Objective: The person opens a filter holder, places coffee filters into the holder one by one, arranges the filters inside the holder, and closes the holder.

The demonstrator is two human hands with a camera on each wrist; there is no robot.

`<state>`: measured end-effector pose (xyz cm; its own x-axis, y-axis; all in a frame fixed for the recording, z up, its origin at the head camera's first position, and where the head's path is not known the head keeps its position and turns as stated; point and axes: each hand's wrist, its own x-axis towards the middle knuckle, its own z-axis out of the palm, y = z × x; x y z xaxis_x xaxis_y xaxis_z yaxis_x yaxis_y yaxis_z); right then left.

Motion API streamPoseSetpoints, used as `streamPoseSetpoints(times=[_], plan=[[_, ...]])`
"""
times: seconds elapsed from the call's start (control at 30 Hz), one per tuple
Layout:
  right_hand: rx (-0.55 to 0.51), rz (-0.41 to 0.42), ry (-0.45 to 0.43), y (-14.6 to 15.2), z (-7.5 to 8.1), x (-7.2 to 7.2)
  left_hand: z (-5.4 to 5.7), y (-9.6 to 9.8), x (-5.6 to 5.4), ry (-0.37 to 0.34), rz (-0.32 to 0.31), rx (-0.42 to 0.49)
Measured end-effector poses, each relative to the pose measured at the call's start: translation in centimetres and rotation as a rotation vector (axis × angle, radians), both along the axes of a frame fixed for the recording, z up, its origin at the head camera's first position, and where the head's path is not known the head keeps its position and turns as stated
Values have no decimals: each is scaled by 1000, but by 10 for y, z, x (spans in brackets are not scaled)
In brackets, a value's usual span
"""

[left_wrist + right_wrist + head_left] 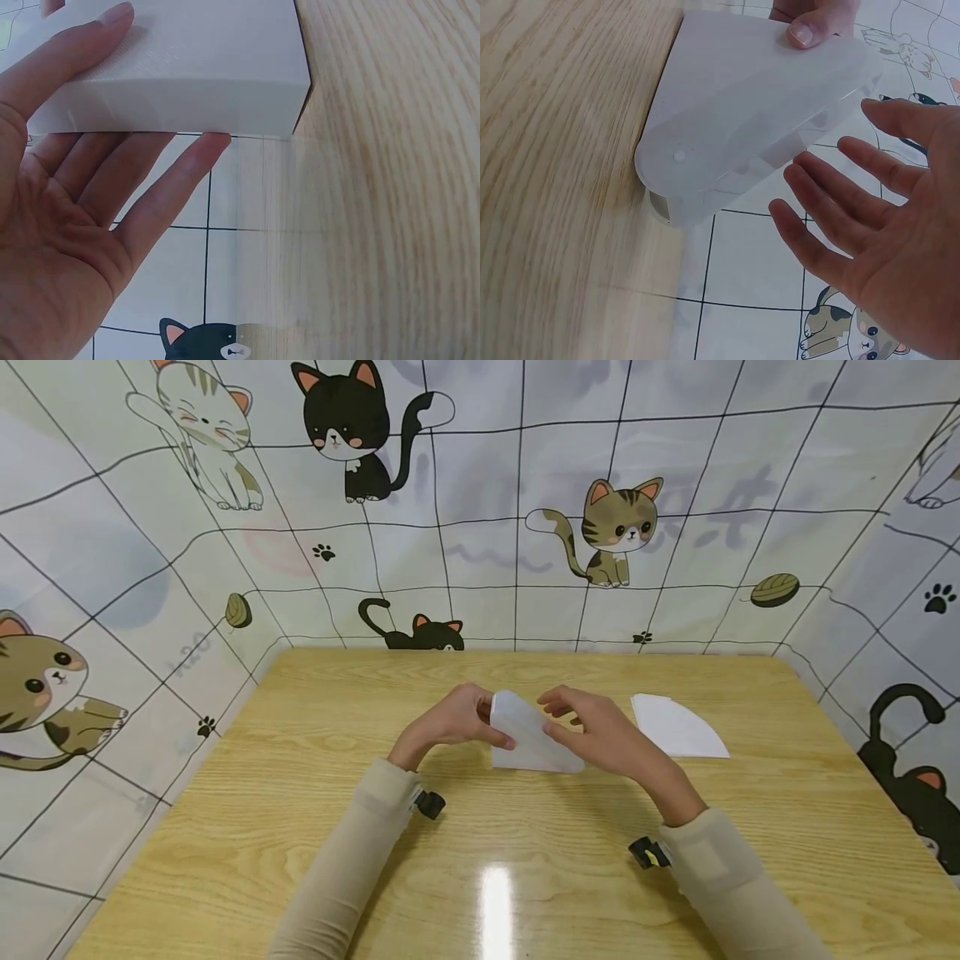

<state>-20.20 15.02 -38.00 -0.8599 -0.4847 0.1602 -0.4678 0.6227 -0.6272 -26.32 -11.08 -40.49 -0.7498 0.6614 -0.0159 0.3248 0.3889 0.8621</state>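
A white wedge-shaped box with a frosted, see-through cover stands tilted on the table, one edge close to the wood. My left hand grips its left end, thumb on the near face and fingers behind. In the left wrist view the box's plain white side shows, with the little finger's tip at its edge. My right hand is beside the cover's curved edge, fingers spread and slightly bent. A gap shows between those fingertips and the cover in the right wrist view.
White fan-shaped paper sheets, like coffee filters, lie in a stack on the table behind my right hand. The wooden table is bordered by a cloth backdrop printed with cats and grid lines.
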Motion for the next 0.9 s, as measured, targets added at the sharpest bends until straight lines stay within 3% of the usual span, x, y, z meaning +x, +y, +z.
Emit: streamPoseSetpoints(times=[0.9], plan=[[-17,60,24,-11,-14,1,1,3,2,-9,-6,-102]])
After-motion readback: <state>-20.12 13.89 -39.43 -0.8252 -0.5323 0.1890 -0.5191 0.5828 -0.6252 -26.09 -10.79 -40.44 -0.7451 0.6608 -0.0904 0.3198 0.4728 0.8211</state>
